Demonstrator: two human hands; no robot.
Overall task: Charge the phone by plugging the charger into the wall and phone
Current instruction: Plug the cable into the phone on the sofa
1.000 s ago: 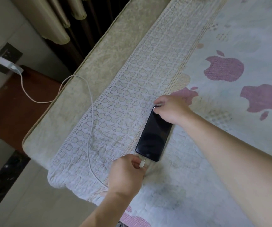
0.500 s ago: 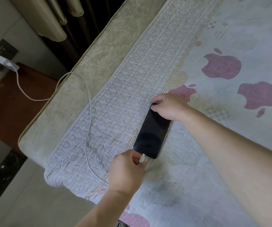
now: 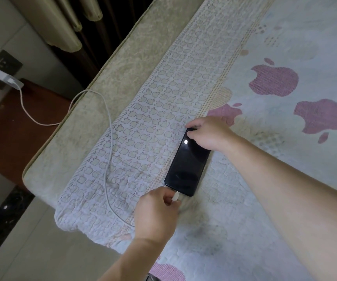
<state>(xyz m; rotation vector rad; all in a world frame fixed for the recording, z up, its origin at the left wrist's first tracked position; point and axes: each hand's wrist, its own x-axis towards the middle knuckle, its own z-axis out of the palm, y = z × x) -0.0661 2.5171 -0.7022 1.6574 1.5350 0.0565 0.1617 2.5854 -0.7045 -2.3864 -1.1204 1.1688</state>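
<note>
A black phone (image 3: 187,165) lies face up on the bed, its screen dark except for a small white spot near the far end. My right hand (image 3: 208,134) grips the phone's far end with curled fingers. My left hand (image 3: 156,211) pinches the white cable plug (image 3: 176,196), which sits at the phone's near edge. The white cable (image 3: 108,151) loops over the bedspread and mattress edge to a white charger (image 3: 5,78) plugged into the wall socket (image 3: 0,68) at the left.
The quilted bedspread (image 3: 265,209) with pink apple shapes covers the bed. A brown bedside table (image 3: 11,126) stands under the socket. Beige curtains (image 3: 60,23) hang at the top left. The pale floor (image 3: 32,250) lies below the bed's corner.
The plug has closed the small gap to the phone's near edge. A small white spot has lit up on the phone's screen. Both hands keep their hold.
</note>
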